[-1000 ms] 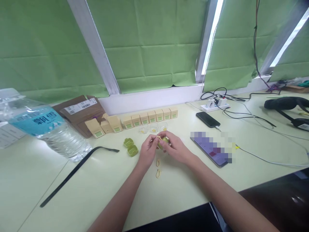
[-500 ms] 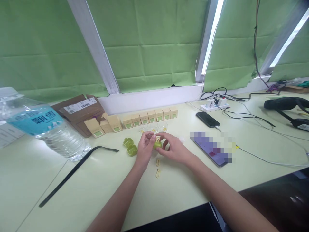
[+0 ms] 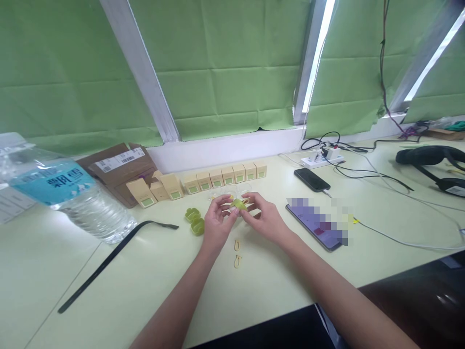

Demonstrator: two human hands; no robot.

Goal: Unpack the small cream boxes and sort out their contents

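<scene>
Between both hands is a small green case (image 3: 239,204) with a pale yellow loop at its upper right. My left hand (image 3: 220,218) grips its left side, thumb at the front. My right hand (image 3: 264,217) pinches its right side. Part of the case is hidden by the fingers. Two pale yellow loops, a nearer one (image 3: 237,261) and a farther one (image 3: 237,245), lie on the table below the hands. Left of my left hand sit two green clover-shaped cases, the front one (image 3: 197,226) and the back one (image 3: 192,214). Clear plastic packaging (image 3: 244,189) lies just behind the hands.
Small cardboard boxes (image 3: 228,176) stand in a row at the back. At left are a water bottle (image 3: 72,189), a black strap (image 3: 116,252) and a brown carton (image 3: 123,169). Two phones, black (image 3: 312,180) and pixelated (image 3: 316,225), a power strip (image 3: 321,160) and headphones (image 3: 432,167) lie right.
The green case has been turned in the hands and raised slightly; its yellow loop now points to the upper right. Both hands have shifted their grip around it.
</scene>
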